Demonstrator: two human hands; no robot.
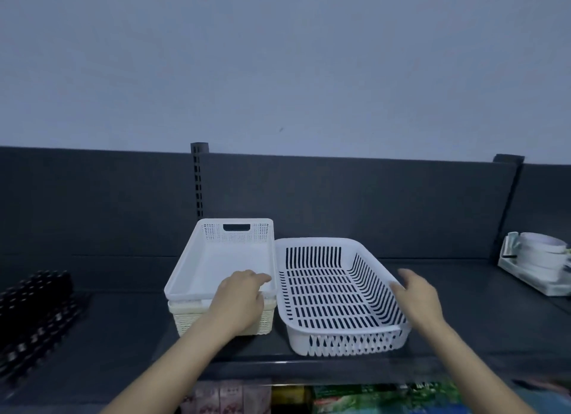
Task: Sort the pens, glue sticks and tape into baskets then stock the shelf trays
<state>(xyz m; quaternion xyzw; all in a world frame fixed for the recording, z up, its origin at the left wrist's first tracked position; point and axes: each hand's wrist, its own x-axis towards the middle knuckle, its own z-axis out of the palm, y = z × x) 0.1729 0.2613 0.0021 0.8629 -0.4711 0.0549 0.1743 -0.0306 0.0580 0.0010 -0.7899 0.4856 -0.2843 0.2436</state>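
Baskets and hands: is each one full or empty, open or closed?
White basket, empty, stacked on the cream basket.
Cream basket, underneath, inside hidden.
Slotted basket, empty, beside the stack.
Left hand, resting on white basket's corner.
Right hand, open at slotted basket's right rim.

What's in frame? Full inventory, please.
white basket: 1, white, shelf centre-left, stacked on another
cream basket: 1, cream, beneath it
slotted basket: 1, white, just to their right
shelf: 1, dark grey
black items: rows, black, shelf left; type unclear
white rolls: few, white, far right; blurred
packaged goods: several, multicoloured, lower shelf
left hand: 1, on the white basket's near right corner; grip unclear
right hand: 1, fingers straight, at the slotted basket's right rim
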